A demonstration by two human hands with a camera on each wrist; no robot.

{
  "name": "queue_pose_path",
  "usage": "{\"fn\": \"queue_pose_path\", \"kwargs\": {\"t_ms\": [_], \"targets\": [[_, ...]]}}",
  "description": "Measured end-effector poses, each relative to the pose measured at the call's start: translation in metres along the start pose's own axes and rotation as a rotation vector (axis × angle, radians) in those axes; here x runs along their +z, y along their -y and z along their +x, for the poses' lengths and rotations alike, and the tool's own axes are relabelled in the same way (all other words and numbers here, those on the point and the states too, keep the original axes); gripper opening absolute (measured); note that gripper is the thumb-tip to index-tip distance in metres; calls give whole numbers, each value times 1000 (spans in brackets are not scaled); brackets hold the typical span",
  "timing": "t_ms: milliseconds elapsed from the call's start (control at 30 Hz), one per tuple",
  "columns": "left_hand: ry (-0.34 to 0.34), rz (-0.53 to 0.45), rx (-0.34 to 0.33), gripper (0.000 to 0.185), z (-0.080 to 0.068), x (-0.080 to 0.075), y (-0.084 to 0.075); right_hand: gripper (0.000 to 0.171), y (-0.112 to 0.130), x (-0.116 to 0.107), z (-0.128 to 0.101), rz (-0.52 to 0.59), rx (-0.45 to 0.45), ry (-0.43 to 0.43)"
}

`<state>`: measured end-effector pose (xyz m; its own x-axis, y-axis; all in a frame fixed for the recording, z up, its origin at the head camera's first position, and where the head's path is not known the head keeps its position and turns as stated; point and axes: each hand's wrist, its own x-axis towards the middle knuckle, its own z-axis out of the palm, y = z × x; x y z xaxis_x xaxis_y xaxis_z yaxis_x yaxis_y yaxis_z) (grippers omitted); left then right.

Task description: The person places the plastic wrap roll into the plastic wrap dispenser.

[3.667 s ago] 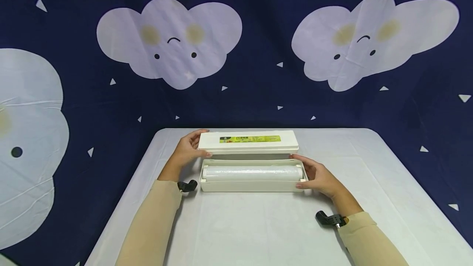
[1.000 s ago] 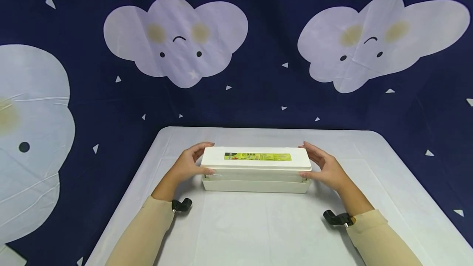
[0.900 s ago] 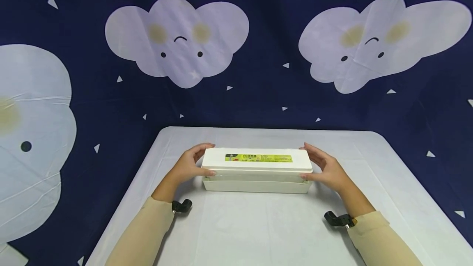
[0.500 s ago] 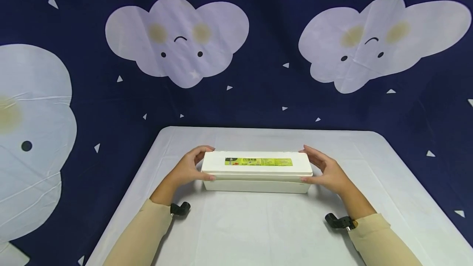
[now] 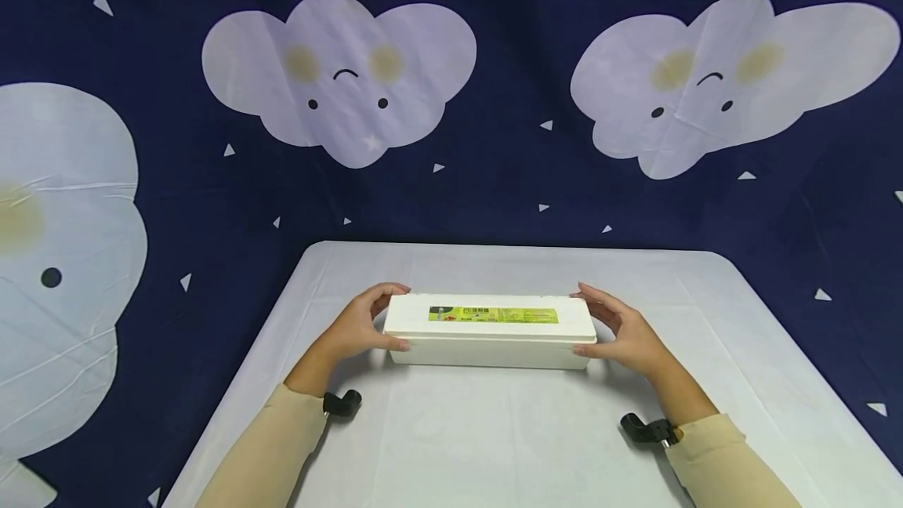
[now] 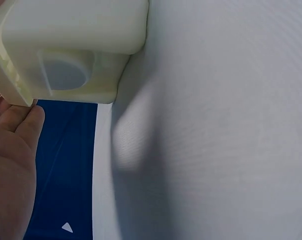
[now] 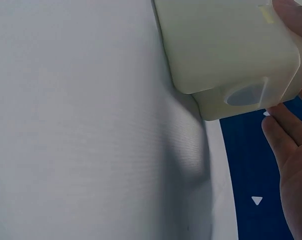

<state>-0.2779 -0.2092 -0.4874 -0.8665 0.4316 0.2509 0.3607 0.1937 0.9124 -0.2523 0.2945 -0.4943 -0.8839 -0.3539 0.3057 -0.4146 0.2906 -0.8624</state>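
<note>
A long white cling film box sits on the table, its lid [image 5: 409,315] lying over the base [image 5: 490,354]. The lid carries a yellow-green label [image 5: 494,315]. My left hand [image 5: 353,326] grips the lid's left end, thumb on the front side and fingers behind. At the right end my right hand [image 5: 628,339] holds the lid in the same way. The left wrist view has the base's end wall [image 6: 76,27] with a round shape in it, and my fingers [image 6: 28,122] at the lid's edge. The film roll inside is hidden.
A white cloth covers the table [image 5: 480,437], whose far edge meets a dark blue curtain [image 5: 494,218] printed with clouds and small triangles. Black wrist cameras [image 5: 343,404] stick out from both cuffs.
Earlier my left hand held the lid behind the base, with the film roll showing and my right hand at the base. Both hands then brought the lid over the base and lowered it.
</note>
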Motion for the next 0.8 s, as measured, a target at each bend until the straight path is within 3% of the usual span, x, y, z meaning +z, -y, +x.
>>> {"fn": "queue_pose_path", "kwargs": {"t_ms": [800], "targets": [[-23, 44, 13, 91, -4, 7, -1, 109, -8, 2, -8, 14, -128, -5]]}}
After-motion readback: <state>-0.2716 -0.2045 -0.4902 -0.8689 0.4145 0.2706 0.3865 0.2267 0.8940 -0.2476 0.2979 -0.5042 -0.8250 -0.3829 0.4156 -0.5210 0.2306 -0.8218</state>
